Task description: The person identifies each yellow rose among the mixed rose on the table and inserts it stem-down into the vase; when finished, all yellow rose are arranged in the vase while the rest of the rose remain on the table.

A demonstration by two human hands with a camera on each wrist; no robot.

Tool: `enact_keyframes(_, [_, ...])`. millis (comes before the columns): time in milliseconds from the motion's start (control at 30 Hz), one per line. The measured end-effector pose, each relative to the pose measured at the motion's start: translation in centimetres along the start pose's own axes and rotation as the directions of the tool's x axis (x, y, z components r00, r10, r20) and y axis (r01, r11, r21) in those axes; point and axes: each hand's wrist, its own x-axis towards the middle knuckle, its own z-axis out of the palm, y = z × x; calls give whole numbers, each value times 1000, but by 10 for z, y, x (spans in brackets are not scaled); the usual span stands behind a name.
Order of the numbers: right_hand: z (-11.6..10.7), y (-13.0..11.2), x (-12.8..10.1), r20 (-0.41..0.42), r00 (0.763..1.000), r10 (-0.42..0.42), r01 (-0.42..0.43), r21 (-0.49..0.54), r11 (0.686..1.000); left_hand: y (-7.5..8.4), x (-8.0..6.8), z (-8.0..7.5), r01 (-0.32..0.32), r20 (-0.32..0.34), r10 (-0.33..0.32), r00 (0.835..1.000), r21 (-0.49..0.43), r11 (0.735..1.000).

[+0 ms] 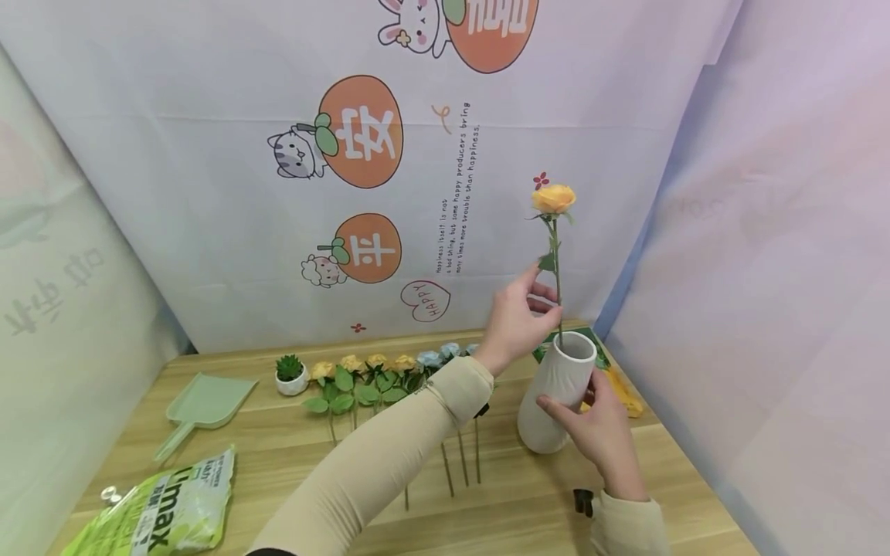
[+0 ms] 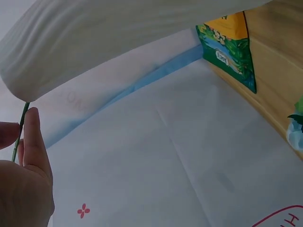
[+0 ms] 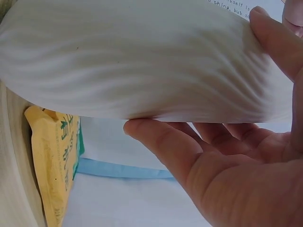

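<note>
Two hands work around one white vase, and everything here is placed from it. Far to the vase's left, near the table edge, lies a green bag, with a pale green scoop beyond it. Closer to the vase, still on its left, a small potted succulent stands beside a row of artificial roses laid flat, blooms toward the backdrop and stems toward the person.

The left hand reaches across from the left and sits just above and left of the vase's mouth. Its thumb and fingers are curled in a pinch on the stem of an orange rose. The left wrist view shows that thin green stem caught between the fingertips, right below the vase's rim. The stem's long axis runs nearly upright, bloom well above the vase, lower end dipping into the mouth; how deep it goes cannot be seen.

The right hand is on the vase's right flank, fingers wrapped round the ribbed body; the right wrist view shows the thumb and fingers pressed against the white wall. So the stem stands directly over the opening, the left hand being the one on the flower and the right hand steadying the vase. Behind the vase to its right lies a yellow and green packet.
</note>
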Motion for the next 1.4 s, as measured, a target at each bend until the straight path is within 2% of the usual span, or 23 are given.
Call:
enact_keyframes(233, [1, 0, 0, 0, 1000, -17, 17, -16, 1000, -10, -17, -1, 38, 31, -36, 999, -54, 998])
enact_keyframes(433, [1, -1, -1, -6, 1000, -17, 17, -16, 1000, -13, -22, -1, 64, 44, -60, 997, -91, 994])
enact_keyframes(633, [1, -3, -1, 9, 1000, -6, 6, 1, 1000, -14, -25, -2, 93, 52, -92, 994, -13, 996])
enact_keyframes(967, [1, -5, -1, 18, 1000, 10, -11, 7, 1000, -20, -30, -2, 48, 75, -53, 996, 58, 997])
enact_keyframes(1133, [1, -5, -2, 18, 1000, 16, -16, 2, 1000, -20, -31, -3, 68, 77, -73, 994, 74, 995])
enact_keyframes(1400, [2, -6, -4, 19, 999, 35, -35, -11, 999, -21, -34, -7, 108, 90, -110, 990, 35, 994])
